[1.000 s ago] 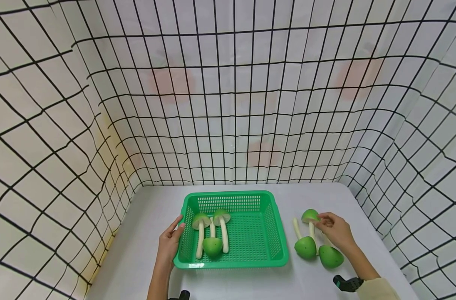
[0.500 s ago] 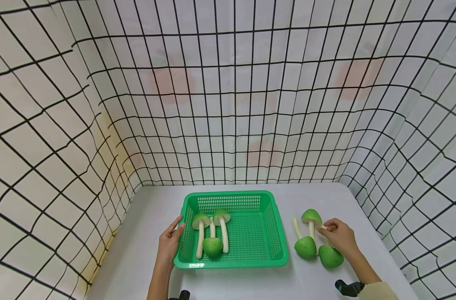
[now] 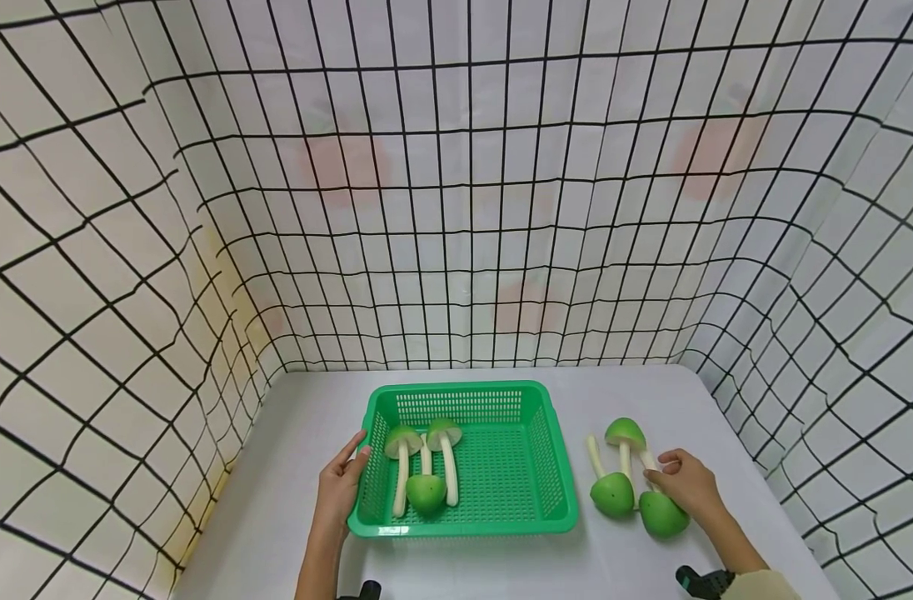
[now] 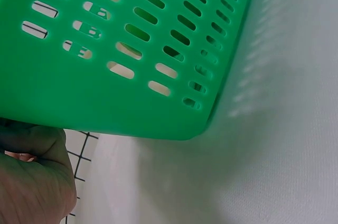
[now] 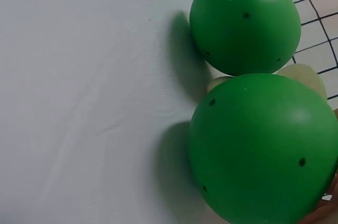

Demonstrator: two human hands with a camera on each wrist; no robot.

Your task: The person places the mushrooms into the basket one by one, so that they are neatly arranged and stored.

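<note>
Lower centre, the left hand [image 3: 340, 485] grips the green basket [image 3: 494, 528], seemingly to steady it; lower right, the right hand [image 3: 686, 481] pinches the rightmost mushroom [image 3: 663, 516] by its stem, probably the easiest hold.

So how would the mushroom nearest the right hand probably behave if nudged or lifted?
The mushroom would likely roll or pivot, since its cap is round. That cap's smooth surface might feel slippery. Lifted by its much slimmer stem, it may dip toward the cap.
</note>
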